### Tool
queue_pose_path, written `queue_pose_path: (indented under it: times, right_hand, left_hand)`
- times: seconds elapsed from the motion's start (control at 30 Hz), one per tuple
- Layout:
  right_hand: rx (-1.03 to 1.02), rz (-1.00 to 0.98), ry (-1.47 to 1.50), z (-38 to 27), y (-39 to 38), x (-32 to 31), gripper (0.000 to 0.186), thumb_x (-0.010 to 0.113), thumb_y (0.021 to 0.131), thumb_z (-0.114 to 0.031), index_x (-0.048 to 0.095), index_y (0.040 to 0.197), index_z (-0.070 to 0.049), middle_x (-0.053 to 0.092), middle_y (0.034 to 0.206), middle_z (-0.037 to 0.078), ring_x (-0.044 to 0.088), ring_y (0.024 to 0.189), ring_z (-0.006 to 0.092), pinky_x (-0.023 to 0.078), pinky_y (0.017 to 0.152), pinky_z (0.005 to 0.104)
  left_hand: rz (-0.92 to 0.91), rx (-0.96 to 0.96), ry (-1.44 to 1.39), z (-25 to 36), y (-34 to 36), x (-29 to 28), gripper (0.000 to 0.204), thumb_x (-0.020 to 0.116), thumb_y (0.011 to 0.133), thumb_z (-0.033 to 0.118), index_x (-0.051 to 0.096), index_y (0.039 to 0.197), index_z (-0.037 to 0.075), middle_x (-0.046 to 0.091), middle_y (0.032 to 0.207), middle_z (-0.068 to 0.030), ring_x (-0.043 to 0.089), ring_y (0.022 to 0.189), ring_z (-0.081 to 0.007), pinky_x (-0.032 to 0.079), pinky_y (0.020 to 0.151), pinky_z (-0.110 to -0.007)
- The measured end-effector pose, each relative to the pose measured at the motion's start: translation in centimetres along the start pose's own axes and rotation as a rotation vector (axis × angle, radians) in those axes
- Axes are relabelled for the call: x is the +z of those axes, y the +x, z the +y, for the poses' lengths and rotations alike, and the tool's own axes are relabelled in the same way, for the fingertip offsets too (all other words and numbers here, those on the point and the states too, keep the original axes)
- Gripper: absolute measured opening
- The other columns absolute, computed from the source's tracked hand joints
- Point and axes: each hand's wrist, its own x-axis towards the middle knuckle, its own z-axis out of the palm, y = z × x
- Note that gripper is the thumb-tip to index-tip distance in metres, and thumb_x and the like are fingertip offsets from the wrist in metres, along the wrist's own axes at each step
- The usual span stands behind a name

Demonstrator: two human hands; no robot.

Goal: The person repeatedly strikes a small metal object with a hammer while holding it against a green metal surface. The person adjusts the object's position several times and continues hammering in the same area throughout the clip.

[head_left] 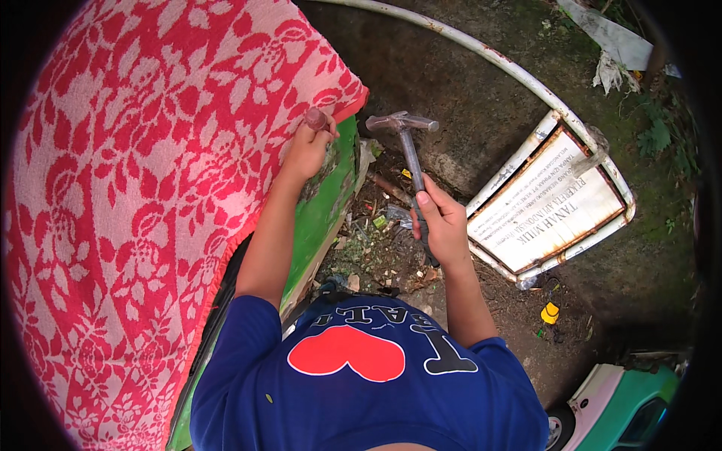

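Observation:
My right hand [442, 224] is closed around the dark grip of a hammer [410, 154]. The metal head points up and away from me, in the air to the right of a green panel's edge. My left hand [306, 150] is a fist around a tool with a rounded brownish handle end [316, 119]; the tool's lower part is hidden. This fist is at the border of a red and pink floral cloth [165, 150], over the green panel [322, 218]. The hammer head and the handle end are apart.
A white metal frame with a rusty-edged sign [545, 203] leans on the right, beside a mossy wall. Dirt and litter [383, 240] cover the ground between panel and sign, with a yellow scrap [550, 313] farther right. A green and white vehicle [628, 406] stands at the lower right.

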Motion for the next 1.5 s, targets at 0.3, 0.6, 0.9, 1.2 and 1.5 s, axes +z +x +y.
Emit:
queue_pose_path:
  times: [0.3,0.6,0.9,1.2,1.5]
  right_hand:
    - [-0.173,-0.103,-0.187,-1.9,0.9,2.2,0.042,0.058,0.1,-0.016,0.055,0.141,-0.01,0.057,0.073,0.0,0.051,0.059,0.0049,0.044,0.053,0.0229]
    - [0.036,-0.077,-0.078,0.0,-1.7,0.7,0.041,0.056,0.101,-0.015,0.054,0.142,-0.009,0.054,0.072,-0.001,0.047,0.056,0.0046,0.042,0.051,0.0231]
    - [0.057,-0.062,-0.033,1.9,-3.7,-1.1,0.046,0.054,0.102,-0.019,0.047,0.145,-0.003,0.055,0.074,0.001,0.05,0.059,0.008,0.044,0.052,0.0236]
    - [0.152,-0.056,0.012,3.7,-5.7,-1.7,0.044,0.054,0.102,-0.018,0.05,0.144,-0.004,0.054,0.071,0.001,0.05,0.057,0.0073,0.043,0.052,0.0235]
    - [0.177,-0.066,0.051,4.2,-6.4,-1.7,0.044,0.055,0.102,-0.018,0.049,0.144,-0.004,0.054,0.071,0.001,0.05,0.058,0.0078,0.044,0.052,0.0236]
  left_hand:
    - [0.067,0.038,0.107,-1.6,-0.2,0.2,0.008,0.049,0.091,0.008,0.051,0.088,0.001,0.054,0.08,-0.0051,0.055,0.08,-0.0161,0.045,0.075,-0.033]
    - [-0.125,0.112,0.176,-2.8,-5.3,2.2,0.021,0.051,0.095,0.021,0.048,0.089,0.001,0.048,0.078,-0.0114,0.049,0.075,-0.0241,0.042,0.072,-0.033]
    - [0.021,0.268,0.123,-2.6,-9.0,1.9,0.012,0.054,0.079,0.003,0.047,0.089,0.002,0.051,0.086,-0.0127,0.052,0.082,-0.0298,0.044,0.081,-0.034]
    - [0.059,0.351,0.156,-3.4,-10.2,1.5,0.016,0.058,0.078,0.008,0.047,0.089,0.003,0.052,0.089,-0.0123,0.058,0.097,-0.0327,0.045,0.092,-0.039]
    - [0.029,0.417,0.14,-3.4,-7.2,1.0,0.015,0.059,0.08,0.006,0.046,0.088,0.004,0.051,0.087,-0.0109,0.059,0.099,-0.0324,0.045,0.091,-0.039]
